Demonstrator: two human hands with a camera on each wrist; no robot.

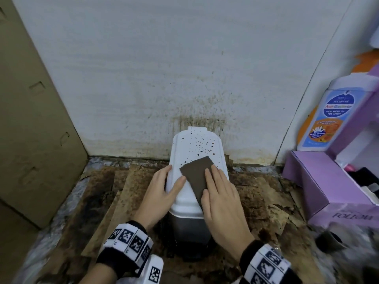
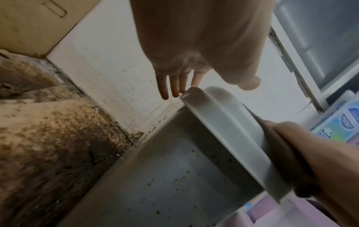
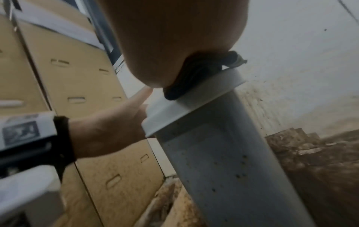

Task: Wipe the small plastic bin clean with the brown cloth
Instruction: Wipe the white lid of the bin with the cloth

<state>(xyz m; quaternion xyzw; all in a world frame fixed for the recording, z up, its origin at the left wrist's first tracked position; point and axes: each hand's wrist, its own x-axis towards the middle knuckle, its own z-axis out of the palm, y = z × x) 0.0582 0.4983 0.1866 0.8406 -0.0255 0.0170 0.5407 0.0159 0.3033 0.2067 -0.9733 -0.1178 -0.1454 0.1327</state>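
Observation:
A small grey plastic bin [image 1: 189,228] with a white lid [image 1: 184,152] stands against the wall; brown spots dot the far half of the lid. The brown cloth [image 1: 195,175] lies on the lid. My right hand [image 1: 213,181] presses flat on the cloth with straight fingers; the right wrist view shows the cloth [image 3: 194,76] squeezed under the palm. My left hand [image 1: 170,181] rests on the lid's left edge, thumb on top, fingers straight down the side. In the left wrist view those fingers [image 2: 174,86] reach past the lid's corner [image 2: 223,122].
Stained, peeling cardboard sheets [image 1: 123,191] cover the floor around the bin. A cardboard box [image 1: 30,119] stands at the left. A purple box [image 1: 328,191] and a wash bottle [image 1: 328,111] are at the right. The wall [image 1: 184,78] behind is spattered brown.

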